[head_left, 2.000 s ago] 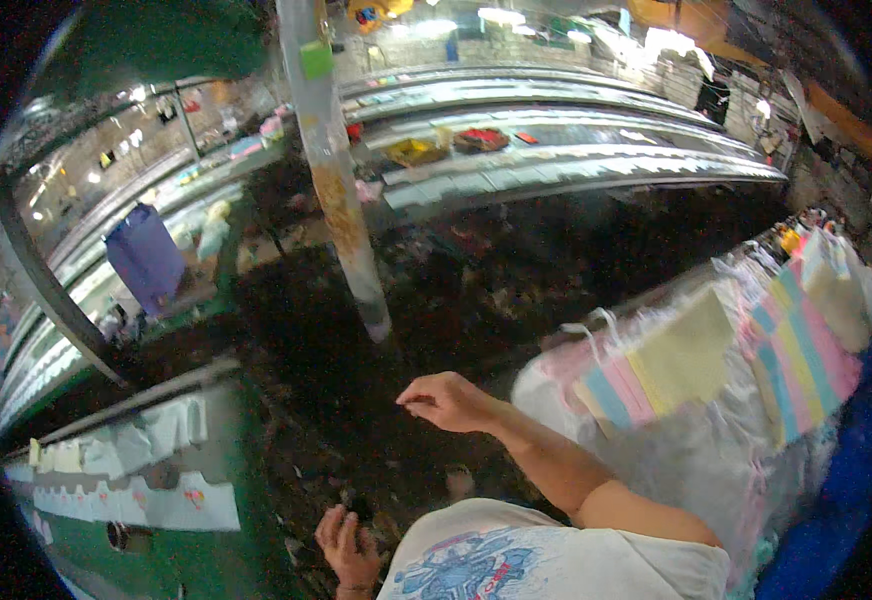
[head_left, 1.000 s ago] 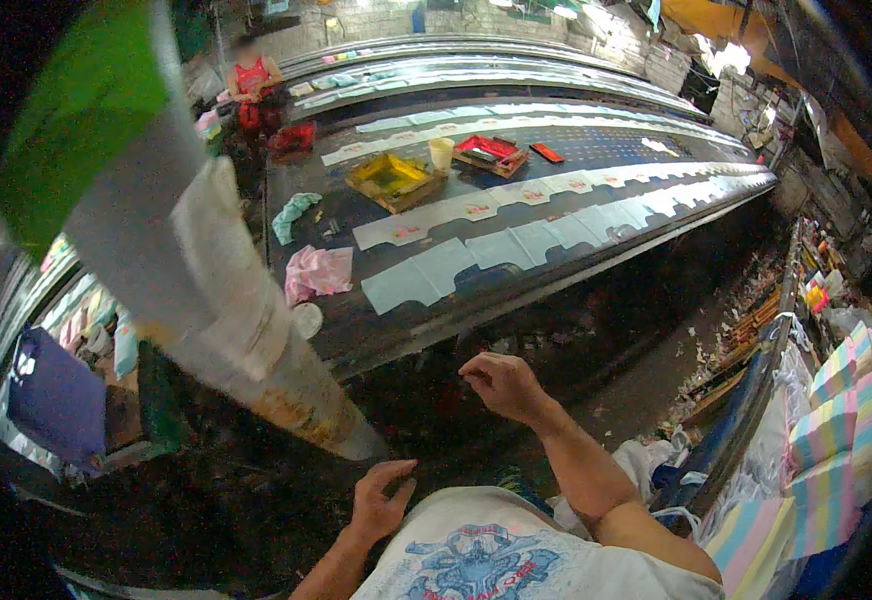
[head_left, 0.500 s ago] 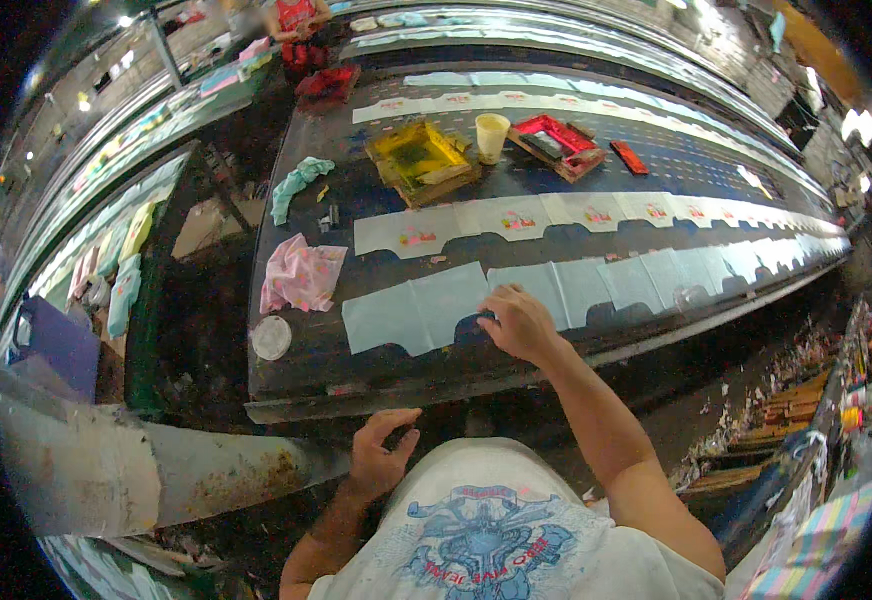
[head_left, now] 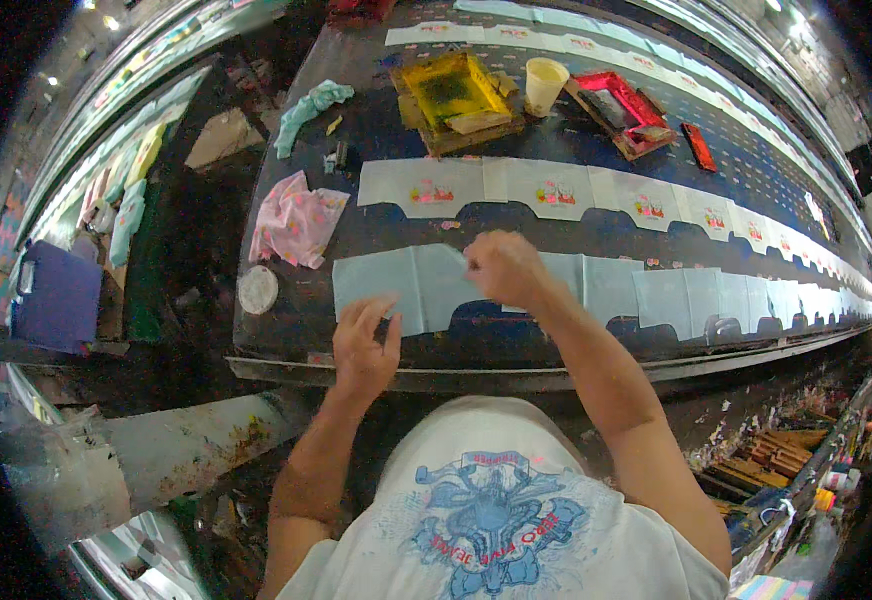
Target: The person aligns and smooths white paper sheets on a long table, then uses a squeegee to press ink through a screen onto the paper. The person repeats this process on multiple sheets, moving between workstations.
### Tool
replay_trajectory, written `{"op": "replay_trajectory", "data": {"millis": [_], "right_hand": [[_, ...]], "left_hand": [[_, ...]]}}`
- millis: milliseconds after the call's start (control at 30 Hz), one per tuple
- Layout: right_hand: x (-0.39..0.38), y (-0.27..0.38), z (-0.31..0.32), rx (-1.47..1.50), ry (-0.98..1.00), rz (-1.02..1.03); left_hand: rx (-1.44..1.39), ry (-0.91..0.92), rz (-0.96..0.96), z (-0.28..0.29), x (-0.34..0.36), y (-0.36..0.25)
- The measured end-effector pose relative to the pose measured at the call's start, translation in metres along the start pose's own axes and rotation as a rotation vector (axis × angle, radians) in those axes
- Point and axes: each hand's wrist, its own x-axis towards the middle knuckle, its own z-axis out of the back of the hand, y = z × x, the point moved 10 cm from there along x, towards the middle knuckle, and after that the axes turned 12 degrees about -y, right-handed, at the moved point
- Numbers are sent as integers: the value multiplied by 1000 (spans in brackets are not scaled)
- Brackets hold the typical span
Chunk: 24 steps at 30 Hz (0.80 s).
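Pale blue cut cloth pieces lie in a row along the near side of a long dark table [head_left: 286, 330]. My left hand [head_left: 366, 345] is over the lower edge of the leftmost cloth piece [head_left: 406, 285], fingers stretched and slightly apart, holding nothing. At that piece's right edge, my right hand [head_left: 506, 268] is closed in a pinch, with the cloth's edge meeting its fingertips. The fingers partly hide the pinched spot. Further right, another pale blue cloth piece [head_left: 611, 285] continues the row beyond my right wrist.
Behind lies a row of white printed cloth pieces [head_left: 426, 185]. Beyond are a yellow printing frame [head_left: 491, 122], a cream cup [head_left: 544, 90], a red printing frame [head_left: 611, 125] and a red block [head_left: 698, 148]. Left are a pink cloth [head_left: 296, 220], round lid [head_left: 257, 290] and green cloth [head_left: 306, 112].
My left hand has risen from beside the table's front edge to the leftmost pale blue piece. My right hand has closed at that piece's right edge. The view has tilted lower.
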Motion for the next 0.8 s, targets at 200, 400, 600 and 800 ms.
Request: {"op": "replay_trajectory", "data": {"millis": [200,400,600,800], "right_hand": [[-71,107,45,778,310,47],[-101,42,46,686,238,-288],[-67,-20,29,521,-95,-396],[-26,-91,-4,372,-291,-633]], "left_hand": [[123,252,-189,21,20,9],[-219,185,616,70,-15,99],[-74,-39,615,46,21,155],[256,-8,292,-2,81,184]]}}
